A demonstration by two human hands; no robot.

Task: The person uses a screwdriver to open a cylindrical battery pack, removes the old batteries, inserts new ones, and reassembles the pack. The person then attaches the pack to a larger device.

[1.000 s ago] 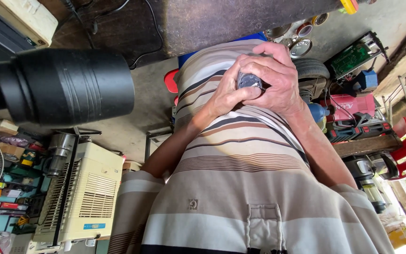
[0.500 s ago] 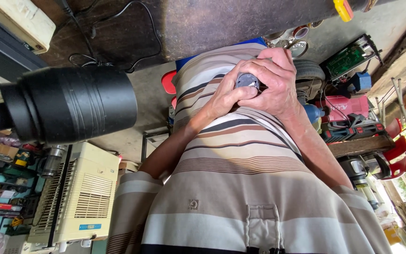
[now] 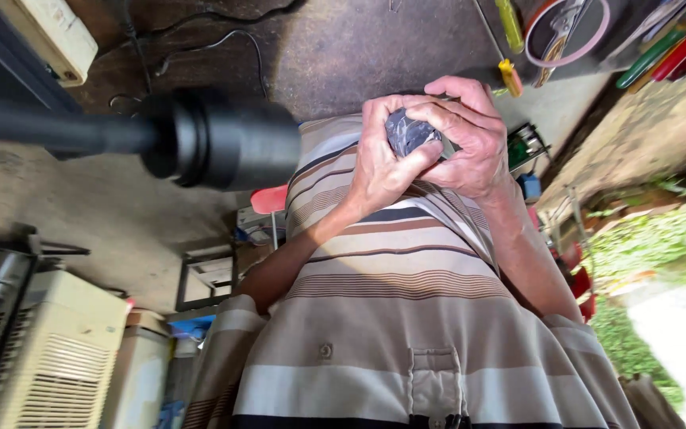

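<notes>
left hand: the left hand [image 3: 379, 163] is curled around a small dark grey lump [image 3: 408, 131], thumb laid across its lower edge, fingers bent over the top; the grip is pressed in tight, with no gap showing between fingers and lump
right hand: the right hand [image 3: 470, 143] wraps the same lump from the other side, fingers folded over its top and knuckles raised; it too is closed snug against the lump and touches the left hand
lump: a crinkled, slightly shiny grey-blue thing, mostly hidden by both hands, only a small patch showing between the thumbs; what it is made of cannot be told
where it is: held in front of the person's belly, against a striped shirt [image 3: 406, 318] with beige, brown and dark bands, a button and a chest pocket
near the hands: a yellow-handled tool [image 3: 510, 75] lies just beyond the right fingers on a dark worktop [image 3: 359, 48], and a round pink-rimmed tray [image 3: 573, 32] sits further along it
to the left: a big black tube [image 3: 216, 139] on a black rod juts across the view, well apart from the hands
lower left: a cream box with a slatted grille [image 3: 57, 357] stands on the concrete floor [image 3: 81, 214], with a red stool [image 3: 270, 199] beside the shirt
right edge: green plants [image 3: 660, 246] and red-handled tools [image 3: 676, 44] sit off to the side
</notes>
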